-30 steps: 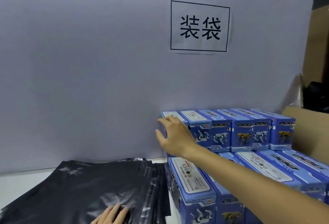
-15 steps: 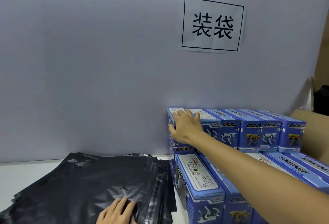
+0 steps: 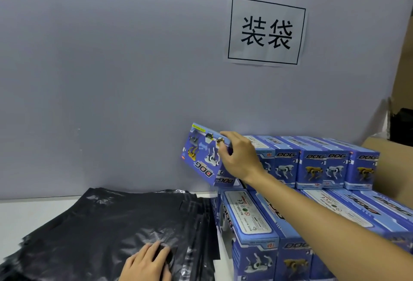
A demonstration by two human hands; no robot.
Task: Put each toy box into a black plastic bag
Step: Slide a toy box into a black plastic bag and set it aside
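where "dog" shows, tilted toy box (image 3: 206, 157)

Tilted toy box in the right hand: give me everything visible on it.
The tilted toy box is blue printed cardboard, its broad face showing toy robot dogs in yellow, white and grey plus a red "DOG" logo that reads upside down. It leans leftward, up at the left end of the upper row of boxes, its lower corner near the box beneath. The right hand grips its top right edge, fingers curled over the face. Behind it stands the grey backboard.
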